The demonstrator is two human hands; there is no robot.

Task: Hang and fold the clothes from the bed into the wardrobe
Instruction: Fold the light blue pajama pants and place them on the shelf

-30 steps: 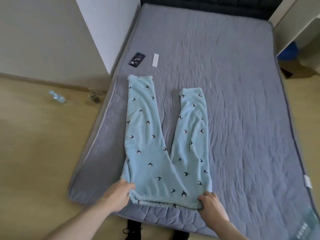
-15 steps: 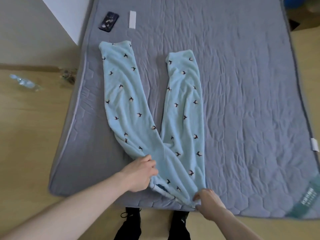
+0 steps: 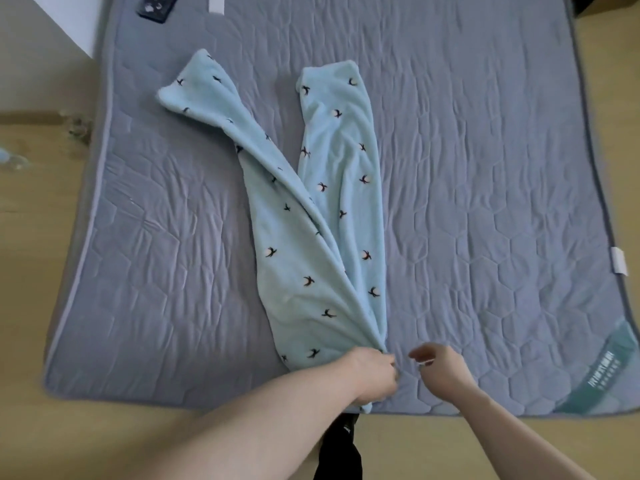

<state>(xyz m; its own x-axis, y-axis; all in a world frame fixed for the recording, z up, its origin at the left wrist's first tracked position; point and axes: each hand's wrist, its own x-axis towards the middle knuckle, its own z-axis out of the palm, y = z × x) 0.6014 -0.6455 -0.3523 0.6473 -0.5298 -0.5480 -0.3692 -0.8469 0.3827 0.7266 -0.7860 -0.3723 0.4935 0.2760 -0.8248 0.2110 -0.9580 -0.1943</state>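
Light blue fleece trousers [image 3: 304,258] with small dark bird prints lie on the grey quilted mattress [image 3: 485,188], legs pointing away from me. The left leg is partly lifted and drawn over toward the right leg. My left hand [image 3: 372,375] grips the bunched waistband at the mattress's near edge. My right hand [image 3: 438,370] hovers just to the right of it, fingers loosely curled, holding nothing. The wardrobe is not in view.
A dark phone [image 3: 157,5] and a white strip [image 3: 216,3] lie at the far left of the mattress. Wooden floor [image 3: 38,271] borders the bed on the left, near side and right. My dark shoe [image 3: 341,445] shows below the mattress edge.
My left hand carried the waistband's left side rightward, folding the left leg over toward the right one. My right hand let go of the waistband. The camera tilted downward.
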